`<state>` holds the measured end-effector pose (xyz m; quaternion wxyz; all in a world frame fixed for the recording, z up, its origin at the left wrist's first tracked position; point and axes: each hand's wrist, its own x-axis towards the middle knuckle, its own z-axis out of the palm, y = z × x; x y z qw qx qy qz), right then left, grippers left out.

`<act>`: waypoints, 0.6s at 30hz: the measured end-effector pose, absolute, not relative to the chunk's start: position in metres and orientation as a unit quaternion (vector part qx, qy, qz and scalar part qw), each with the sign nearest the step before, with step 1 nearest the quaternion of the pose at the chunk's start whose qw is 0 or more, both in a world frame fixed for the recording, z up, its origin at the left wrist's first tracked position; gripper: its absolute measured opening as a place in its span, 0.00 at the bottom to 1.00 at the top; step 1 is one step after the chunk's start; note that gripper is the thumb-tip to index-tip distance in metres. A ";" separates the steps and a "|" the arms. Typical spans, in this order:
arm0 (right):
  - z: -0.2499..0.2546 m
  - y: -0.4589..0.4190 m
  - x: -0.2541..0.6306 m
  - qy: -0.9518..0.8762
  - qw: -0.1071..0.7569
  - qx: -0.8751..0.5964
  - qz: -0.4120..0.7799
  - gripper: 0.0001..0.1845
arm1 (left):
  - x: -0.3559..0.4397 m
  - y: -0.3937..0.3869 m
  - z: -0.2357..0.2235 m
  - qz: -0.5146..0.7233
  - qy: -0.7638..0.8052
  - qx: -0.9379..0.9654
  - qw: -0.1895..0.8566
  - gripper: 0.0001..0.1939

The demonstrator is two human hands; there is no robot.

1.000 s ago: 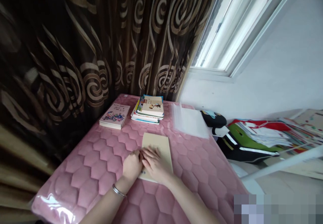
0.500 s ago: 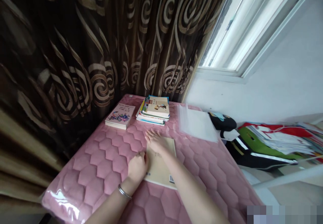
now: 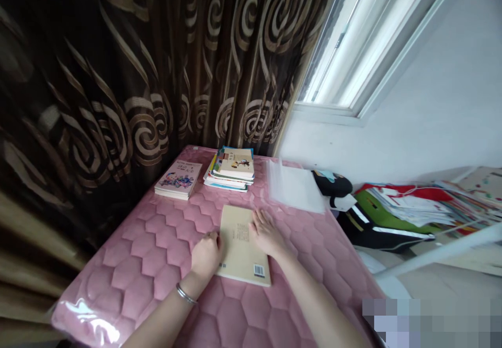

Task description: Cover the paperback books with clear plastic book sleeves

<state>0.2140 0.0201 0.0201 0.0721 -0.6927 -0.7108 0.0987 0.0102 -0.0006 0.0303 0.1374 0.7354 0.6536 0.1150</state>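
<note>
A beige book (image 3: pixel 239 256) lies closed on a pink quilted surface (image 3: pixel 157 254), with printed text and a barcode on the cover facing up. At its left edge, my left hand (image 3: pixel 206 254) is closed, thumb along the border; its curled fingers are partly hidden. A silver bangle (image 3: pixel 185 293) circles that wrist. My right hand (image 3: pixel 269 233) rests flat on the book's right side, fingers stretched toward the far end.
Beyond the book stand a stack of books (image 3: pixel 231 169) and, to its left, a smaller pile (image 3: pixel 178 180). Clear plastic sheets (image 3: pixel 296 186) lie at the far right. Beside the surface are a black and green bag (image 3: pixel 372 220) and heaped papers (image 3: pixel 415 207). Patterned curtains (image 3: pixel 219 50) hang behind.
My right hand has slid from the far left part of the cover to its right side, uncovering the printed text. My left hand stays at the left edge. The view has shifted slightly right.
</note>
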 end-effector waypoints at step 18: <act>0.013 0.024 0.221 -0.680 0.092 -0.717 0.122 0.33 | 0.087 0.015 0.027 0.109 0.505 0.851 0.092 0.29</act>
